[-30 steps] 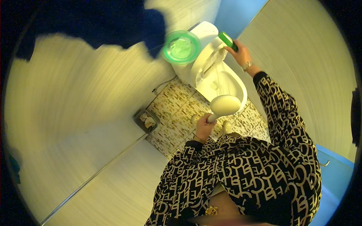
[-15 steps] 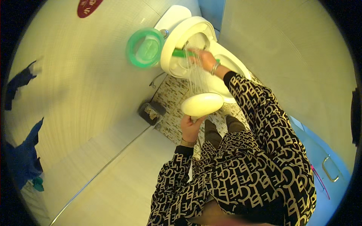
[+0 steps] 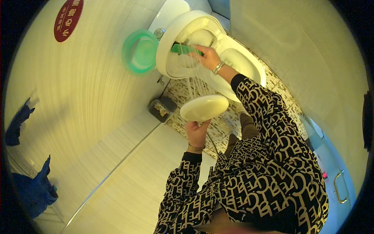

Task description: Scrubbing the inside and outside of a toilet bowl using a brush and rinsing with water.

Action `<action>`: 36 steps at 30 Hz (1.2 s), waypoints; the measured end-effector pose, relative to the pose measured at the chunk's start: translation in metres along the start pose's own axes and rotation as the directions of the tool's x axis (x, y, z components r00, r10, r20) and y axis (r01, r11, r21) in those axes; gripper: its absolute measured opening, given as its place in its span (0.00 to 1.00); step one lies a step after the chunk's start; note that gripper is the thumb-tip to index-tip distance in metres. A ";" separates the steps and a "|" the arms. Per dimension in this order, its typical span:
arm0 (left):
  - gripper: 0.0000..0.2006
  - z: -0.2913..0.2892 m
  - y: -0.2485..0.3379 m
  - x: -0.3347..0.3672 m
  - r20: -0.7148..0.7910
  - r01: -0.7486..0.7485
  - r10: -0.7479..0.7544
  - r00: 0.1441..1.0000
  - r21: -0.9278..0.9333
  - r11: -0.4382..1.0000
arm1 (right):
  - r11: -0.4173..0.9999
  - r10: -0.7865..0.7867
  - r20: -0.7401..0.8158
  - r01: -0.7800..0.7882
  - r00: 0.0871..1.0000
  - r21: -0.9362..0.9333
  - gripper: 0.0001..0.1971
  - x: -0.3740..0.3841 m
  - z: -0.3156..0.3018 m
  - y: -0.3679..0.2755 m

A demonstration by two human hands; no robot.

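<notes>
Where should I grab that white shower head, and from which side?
I'd take the shower head just below its broad disc, where the left hand holds it, coming from the person's side. The water jets leave the disc's far face, so a hold behind it should stay out of the spray.

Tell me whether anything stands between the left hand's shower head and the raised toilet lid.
Yes, partly: the right hand, gripping the green brush, is in front of the raised toilet lid, among water streams from the shower head. No other object visibly stands there.
</notes>
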State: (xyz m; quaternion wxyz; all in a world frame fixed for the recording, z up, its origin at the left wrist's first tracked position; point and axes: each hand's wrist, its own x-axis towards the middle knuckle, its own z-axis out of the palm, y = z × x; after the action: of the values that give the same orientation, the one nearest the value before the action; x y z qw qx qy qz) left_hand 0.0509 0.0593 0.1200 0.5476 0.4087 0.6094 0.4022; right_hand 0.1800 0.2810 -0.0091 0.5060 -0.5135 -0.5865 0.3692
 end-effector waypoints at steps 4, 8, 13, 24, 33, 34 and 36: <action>0.13 -0.003 -0.008 0.000 -0.024 -0.080 0.081 0.996 0.024 0.996 | 0.940 0.304 -0.123 -0.277 0.945 0.198 0.21 0.027 -0.016 0.002; 0.12 0.010 0.003 0.003 -0.005 -0.083 0.084 0.996 0.043 0.996 | 0.839 0.539 -0.151 -0.511 0.829 0.188 0.22 0.020 -0.014 0.024; 0.12 0.006 -0.010 0.008 -0.021 -0.070 0.072 0.997 0.055 0.996 | 0.950 0.204 -0.109 -0.169 0.973 0.262 0.19 0.010 0.027 0.011; 0.14 0.009 -0.016 0.017 0.024 -0.137 0.135 0.991 0.123 0.983 | 0.783 0.558 -0.128 -0.469 0.820 0.409 0.24 0.017 0.023 0.032; 0.15 0.009 -0.015 0.016 0.031 -0.108 0.108 0.994 -0.006 0.994 | 0.740 0.589 -0.136 -0.464 0.796 0.487 0.23 0.028 0.003 0.059; 0.15 0.000 -0.015 0.013 0.012 -0.124 0.124 0.992 0.054 0.991 | 0.731 0.591 -0.115 -0.470 0.798 0.494 0.23 0.029 0.013 0.042; 0.15 -0.008 -0.020 0.011 -0.003 -0.130 0.131 0.991 0.103 0.986 | 0.589 0.678 -0.012 -0.533 0.735 0.608 0.23 0.018 0.027 -0.001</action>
State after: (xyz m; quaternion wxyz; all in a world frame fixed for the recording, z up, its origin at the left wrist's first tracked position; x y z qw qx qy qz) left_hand 0.0415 0.0624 0.0978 0.4956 0.4734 0.6036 0.4074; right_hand 0.1548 0.3012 -0.0103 0.5441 -0.5495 -0.1703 0.6107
